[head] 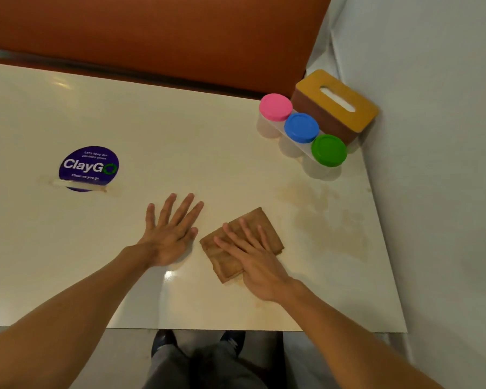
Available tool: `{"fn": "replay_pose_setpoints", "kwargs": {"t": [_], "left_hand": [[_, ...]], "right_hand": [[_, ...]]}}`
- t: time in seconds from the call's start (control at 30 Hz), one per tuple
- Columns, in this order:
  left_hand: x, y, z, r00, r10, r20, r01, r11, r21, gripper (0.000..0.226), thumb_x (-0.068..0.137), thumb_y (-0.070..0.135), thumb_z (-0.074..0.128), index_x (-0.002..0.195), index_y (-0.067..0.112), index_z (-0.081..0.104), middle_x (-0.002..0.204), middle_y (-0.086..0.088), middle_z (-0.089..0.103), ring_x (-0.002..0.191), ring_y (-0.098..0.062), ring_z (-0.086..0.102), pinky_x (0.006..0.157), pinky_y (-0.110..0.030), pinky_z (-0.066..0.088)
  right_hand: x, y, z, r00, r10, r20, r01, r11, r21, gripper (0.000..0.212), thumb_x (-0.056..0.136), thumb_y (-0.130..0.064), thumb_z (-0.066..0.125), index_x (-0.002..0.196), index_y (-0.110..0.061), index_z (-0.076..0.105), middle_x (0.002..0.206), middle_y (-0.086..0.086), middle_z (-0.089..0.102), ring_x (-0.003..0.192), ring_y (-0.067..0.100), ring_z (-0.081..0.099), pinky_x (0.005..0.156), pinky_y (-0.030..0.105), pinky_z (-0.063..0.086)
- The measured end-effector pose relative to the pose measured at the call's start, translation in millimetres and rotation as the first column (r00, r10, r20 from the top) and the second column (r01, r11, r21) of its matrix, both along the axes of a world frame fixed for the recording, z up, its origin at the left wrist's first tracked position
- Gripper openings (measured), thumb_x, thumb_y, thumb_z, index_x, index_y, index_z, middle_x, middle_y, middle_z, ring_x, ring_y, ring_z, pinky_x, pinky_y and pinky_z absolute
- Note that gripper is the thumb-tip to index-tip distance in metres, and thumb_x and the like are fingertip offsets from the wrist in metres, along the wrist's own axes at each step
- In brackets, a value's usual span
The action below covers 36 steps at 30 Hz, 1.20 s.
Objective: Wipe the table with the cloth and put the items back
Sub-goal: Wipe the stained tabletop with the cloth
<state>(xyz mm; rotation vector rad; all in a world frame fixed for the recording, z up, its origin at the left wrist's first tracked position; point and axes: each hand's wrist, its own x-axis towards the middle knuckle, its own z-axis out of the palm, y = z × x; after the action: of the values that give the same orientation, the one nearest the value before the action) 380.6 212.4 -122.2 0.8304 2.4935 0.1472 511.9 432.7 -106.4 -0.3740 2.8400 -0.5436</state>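
A folded brown cloth point(264, 228) lies flat on the cream table point(152, 130), right of centre. My right hand point(253, 262) presses on the cloth with straight fingers. My left hand point(171, 228) rests flat on the bare table just left of the cloth, fingers spread. A brownish stain point(328, 220) marks the surface to the right of the cloth. At the far right corner stand three clear jars in a row, with a pink lid point(275, 106), a blue lid point(301, 127) and a green lid point(329, 150). Behind them sits a brown tissue box point(337, 105) with a yellow top.
A round purple "ClayGo" sticker point(89, 167) is taped to the table at the left. An orange bench back point(152, 32) runs along the far edge. A white wall point(432, 136) borders the right side. My legs and shoes point(202, 357) show below the near edge.
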Motion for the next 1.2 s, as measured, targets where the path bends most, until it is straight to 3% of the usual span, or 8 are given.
{"fn": "replay_pose_setpoints", "kwargs": {"t": [0.43,0.63,0.73,0.8,0.9,1.0,1.1,1.2], "left_hand": [[4.9,0.9,6.1,0.998,0.054,0.018,-0.054,0.999,-0.009,0.056,0.1,0.05,0.01,0.143,0.049,-0.025,0.15,0.019,-0.039,0.137,-0.013,-0.042,0.111,-0.053,-0.025],[7.1,1.6,5.4,0.998,0.055,0.019,-0.055,0.998,0.001,0.056,0.1,0.052,0.009,0.14,0.052,-0.029,0.149,0.023,-0.039,0.136,-0.011,-0.043,0.11,-0.051,-0.026],[7.2,0.2,4.9,0.999,0.048,0.012,-0.048,0.999,0.002,0.055,0.099,0.053,0.008,0.14,0.052,-0.029,0.149,0.023,-0.04,0.134,-0.01,-0.045,0.11,-0.051,-0.027],[6.7,-0.6,4.0,0.999,0.049,0.002,-0.049,0.999,0.005,0.055,0.099,0.054,0.007,0.14,0.053,-0.029,0.149,0.023,-0.04,0.134,-0.01,-0.045,0.11,-0.051,-0.026],[5.2,-1.8,3.8,0.999,0.053,-0.012,-0.053,0.999,0.007,0.057,0.091,0.059,0.0,0.14,0.052,-0.029,0.148,0.023,-0.04,0.135,-0.011,-0.044,0.11,-0.051,-0.026],[3.3,-2.0,3.4,0.999,0.05,-0.019,-0.05,0.999,0.001,0.06,0.087,0.06,-0.003,0.14,0.051,-0.029,0.147,0.023,-0.041,0.136,-0.012,-0.043,0.11,-0.052,-0.025],[3.7,1.7,2.7,0.998,0.055,-0.01,-0.055,0.998,0.014,0.06,0.087,0.061,-0.002,0.14,0.052,-0.027,0.147,0.026,-0.039,0.136,-0.011,-0.042,0.11,-0.051,-0.024],[4.6,3.3,2.1,0.999,0.049,-0.015,-0.049,0.999,0.015,0.06,0.087,0.061,-0.002,0.141,0.053,-0.027,0.147,0.026,-0.039,0.137,-0.011,-0.041,0.11,-0.05,-0.024]], "right_hand": [[135.2,33.2,5.6,0.99,-0.023,0.142,0.055,0.972,-0.227,0.087,0.08,0.004,0.049,0.147,-0.046,0.023,0.158,-0.029,0.008,0.149,0.007,-0.006,0.117,0.034,-0.016],[167.6,41.3,18.1,0.968,-0.129,0.214,0.185,0.945,-0.27,0.053,0.097,-0.016,0.05,0.136,-0.05,0.038,0.151,-0.034,0.022,0.146,-0.004,0.003,0.121,0.035,0.001],[164.6,37.5,49.8,0.972,-0.151,0.181,0.216,0.878,-0.427,0.014,0.093,-0.029,0.06,0.103,-0.035,0.068,0.144,-0.003,0.05,0.143,0.018,0.032,0.12,0.044,0.017],[149.9,44.1,69.3,0.931,-0.352,0.101,0.352,0.785,-0.51,0.028,0.097,-0.033,0.055,0.085,-0.01,0.066,0.126,0.02,0.062,0.13,0.028,0.051,0.112,0.036,0.029],[127.6,71.8,99.1,0.823,-0.531,0.204,0.525,0.569,-0.633,0.038,0.1,-0.005,0.04,0.127,-0.024,0.059,0.128,-0.003,0.065,0.124,0.016,0.057,0.105,0.023,0.041],[104.8,114.5,108.4,0.717,-0.696,0.045,0.621,0.608,-0.494,0.08,0.075,0.02,0.034,0.137,-0.029,0.048,0.129,-0.011,0.061,0.121,0.008,0.056,0.108,0.031,0.041],[73.6,145.1,100.4,0.632,-0.765,-0.122,0.704,0.633,-0.323,0.079,0.076,0.018,0.039,0.145,-0.022,0.039,0.14,0.002,0.052,0.127,0.017,0.049,0.109,0.039,0.039],[55.0,160.4,68.1,0.672,-0.724,-0.152,0.737,0.674,0.046,0.073,0.083,0.009,0.048,0.15,-0.013,0.03,0.152,0.016,0.036,0.136,0.034,0.038,0.112,0.051,0.031]]}}
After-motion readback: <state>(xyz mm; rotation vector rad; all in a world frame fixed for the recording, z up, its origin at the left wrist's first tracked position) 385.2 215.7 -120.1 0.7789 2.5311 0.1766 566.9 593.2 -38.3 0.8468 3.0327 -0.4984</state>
